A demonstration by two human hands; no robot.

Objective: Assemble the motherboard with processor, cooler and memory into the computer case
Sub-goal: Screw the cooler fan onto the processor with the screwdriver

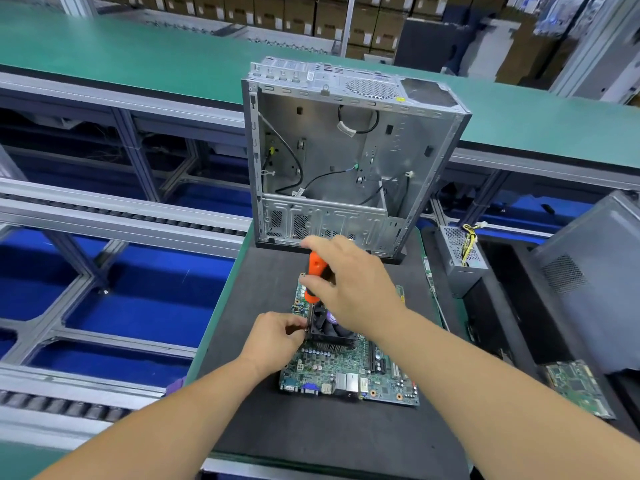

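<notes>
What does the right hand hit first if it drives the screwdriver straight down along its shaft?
The right hand grips the orange screwdriver, shaft angled down at the cooler corner, where the left hand pinches. It would probably meet a screw there first, then the motherboard; the tip is too small to confirm.

Green motherboard (349, 372) is lying flat, black fan cooler (332, 332) sitting on it, before open grey computer case (346, 161) standing upright.

We see the right hand (349, 285) gripping an orange-handled screwdriver (314, 278) upright over the cooler (332, 329) on the motherboard (349, 372), while the left hand (277, 337) pinches at the cooler's corner. The open computer case (346, 161) stands behind on the tabletop (263, 410).
</notes>
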